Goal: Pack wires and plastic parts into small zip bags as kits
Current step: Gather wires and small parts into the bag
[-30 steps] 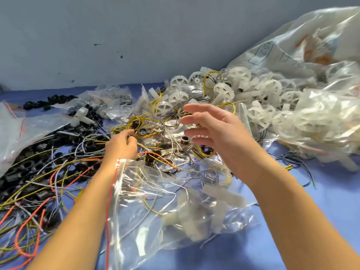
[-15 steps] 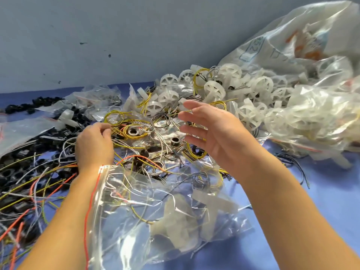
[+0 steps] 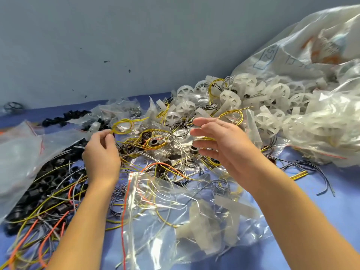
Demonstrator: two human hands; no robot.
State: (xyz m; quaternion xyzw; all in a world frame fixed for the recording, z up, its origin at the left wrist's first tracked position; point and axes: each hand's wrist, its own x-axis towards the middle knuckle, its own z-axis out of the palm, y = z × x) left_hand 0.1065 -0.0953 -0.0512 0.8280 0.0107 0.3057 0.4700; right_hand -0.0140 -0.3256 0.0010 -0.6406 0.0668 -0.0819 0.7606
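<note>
My left hand (image 3: 101, 154) pinches a small coil of yellow wire (image 3: 122, 125) and holds it lifted above the tangle of loose wires (image 3: 159, 145). To the right of that coil my right hand (image 3: 224, 145) hovers with its fingers spread, holding nothing. In front of both hands lies a clear zip bag with a red seal (image 3: 175, 207); white plastic parts and wires show inside it. White plastic wheels (image 3: 229, 98) are heaped at the back.
Black plastic rings (image 3: 44, 184) with yellow and orange wires spread over the blue table (image 3: 331, 207) at the left. Big clear bags of white parts (image 3: 321, 117) fill the right. An empty clear bag (image 3: 17, 152) lies far left. A grey wall stands behind.
My left hand has lifted a yellow wire coil out of the tangle and now holds it up. My right hand has stayed spread over the pile.
</note>
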